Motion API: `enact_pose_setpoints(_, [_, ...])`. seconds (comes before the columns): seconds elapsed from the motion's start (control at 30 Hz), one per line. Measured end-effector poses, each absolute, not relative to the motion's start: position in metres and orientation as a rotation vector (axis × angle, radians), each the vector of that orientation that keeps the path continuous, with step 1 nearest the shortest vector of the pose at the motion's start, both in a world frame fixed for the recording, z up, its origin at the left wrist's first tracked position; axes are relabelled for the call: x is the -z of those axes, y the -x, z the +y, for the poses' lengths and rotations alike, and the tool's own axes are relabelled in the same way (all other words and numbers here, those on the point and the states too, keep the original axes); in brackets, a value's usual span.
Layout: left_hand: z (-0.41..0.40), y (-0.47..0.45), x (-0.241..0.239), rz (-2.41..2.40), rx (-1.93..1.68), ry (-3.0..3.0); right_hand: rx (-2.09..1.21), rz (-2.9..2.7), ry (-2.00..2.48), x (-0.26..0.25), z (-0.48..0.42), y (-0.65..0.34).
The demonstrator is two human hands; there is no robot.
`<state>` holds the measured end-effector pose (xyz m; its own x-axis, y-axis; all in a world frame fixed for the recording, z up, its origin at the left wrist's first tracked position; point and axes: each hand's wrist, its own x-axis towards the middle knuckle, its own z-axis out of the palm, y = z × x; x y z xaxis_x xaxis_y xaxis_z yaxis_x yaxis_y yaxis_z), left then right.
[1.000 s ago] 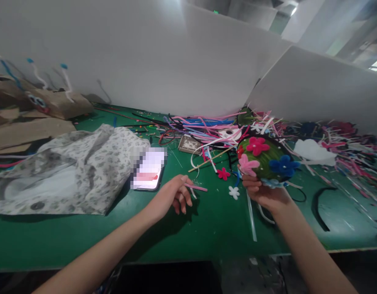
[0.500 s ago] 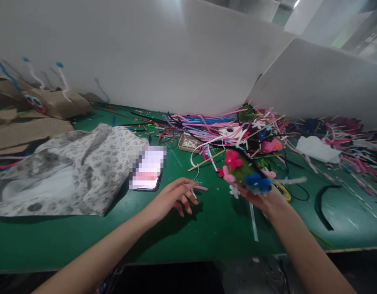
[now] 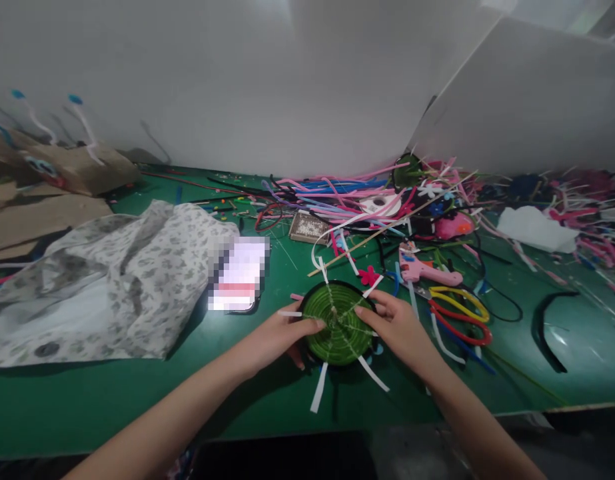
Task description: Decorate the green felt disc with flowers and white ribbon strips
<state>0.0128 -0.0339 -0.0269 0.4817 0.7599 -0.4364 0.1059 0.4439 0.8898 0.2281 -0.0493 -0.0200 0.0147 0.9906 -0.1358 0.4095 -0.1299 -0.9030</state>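
Between my hands is a round, green coiled disc of pipe cleaners (image 3: 337,347) with a black rim and white strips sticking out around its edge. My left hand (image 3: 287,333) grips its left side, thumb on the face and fingers underneath. On the opposite side my right hand (image 3: 394,323) pinches the edge, thumb on top. A bit of pink stem (image 3: 296,297) shows by my left fingers. Blue petals peek out under the lower right rim; the rest of the underside is hidden. Just behind the disc lies a small red felt flower (image 3: 370,275).
Right of my hands lie a pink glue gun (image 3: 430,272) and scissors with red and yellow handles (image 3: 462,327). A heap of pipe cleaners (image 3: 337,193) runs along the wall. Leftward are a phone (image 3: 240,273), patterned cloth (image 3: 137,267) and cardboard (image 3: 47,217). A black curved strip (image 3: 544,333) lies far right.
My right hand has brought the flowered piece left and down, turning its green coiled face up. My left hand has taken hold of its left side. The glue gun and scissors are now uncovered.
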Motion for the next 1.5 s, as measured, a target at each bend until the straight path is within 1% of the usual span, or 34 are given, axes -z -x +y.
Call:
enact_pose_setpoints(0.17, [-0.034, -0.012, 0.034, 1.138, -0.486, -1.174, -1.013, -1.541, 1.676, 0.022, -0.047, -0.224])
enact_pose_setpoints(0.3, [-0.037, -0.010, 0.035, 1.125, -0.492, -1.313, -1.010, -1.555, 1.696, 0.025, -0.045, -0.222])
enact_pose_setpoints(0.47, [-0.038, -0.010, 0.037, 1.108, -0.533, -1.337, -1.191, -1.550, 1.634, 0.025, -0.049, -0.221])
enact_pose_setpoints(0.73, [-0.038, -0.008, 0.032, 1.061, -0.515, -1.405, -1.362, -1.549, 1.475, 0.025, -0.059, -0.218])
enact_pose_setpoints(0.93, [-0.037, -0.005, 0.030, 0.959, -0.528, -1.563, -1.264, -1.591, 1.594, 0.022, -0.069, -0.214])
enact_pose_setpoints(1.07, [-0.038, -0.006, 0.030, 0.972, -0.507, -1.588, -1.270, -1.597, 1.675, 0.021, -0.074, -0.210])
enact_pose_setpoints(1.5, [-0.037, -0.010, 0.034, 0.996, -0.546, -1.580, -1.234, -1.617, 1.688, 0.022, -0.074, -0.204])
